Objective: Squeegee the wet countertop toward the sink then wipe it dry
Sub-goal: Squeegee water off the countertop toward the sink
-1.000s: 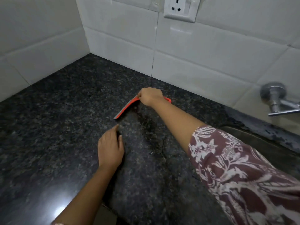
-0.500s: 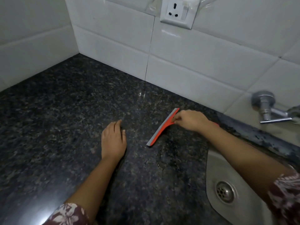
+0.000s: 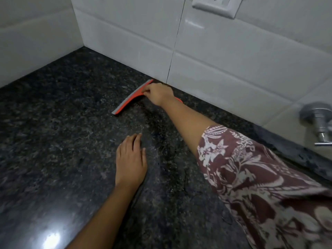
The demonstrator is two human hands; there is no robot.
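Observation:
An orange squeegee [image 3: 132,97] with a grey rubber blade lies edge-down on the dark speckled granite countertop [image 3: 59,133], its far tip close to the tiled back wall. My right hand [image 3: 159,94] grips its handle, arm stretched forward. A darker wet streak runs on the stone from the blade back toward me. My left hand [image 3: 131,159] rests flat on the countertop, fingers straight, nearer to me and left of that streak. The sink is out of view.
White tiled walls [image 3: 224,56] meet in a corner at the back left. A wall socket [image 3: 214,4] sits above the squeegee. A chrome tap [image 3: 318,121] sticks out of the wall at the right edge.
My right hand has carried the squeegee from near the sink back out to the left, against the back wall. The view swung left and the sink left the frame. My left hand stayed put.

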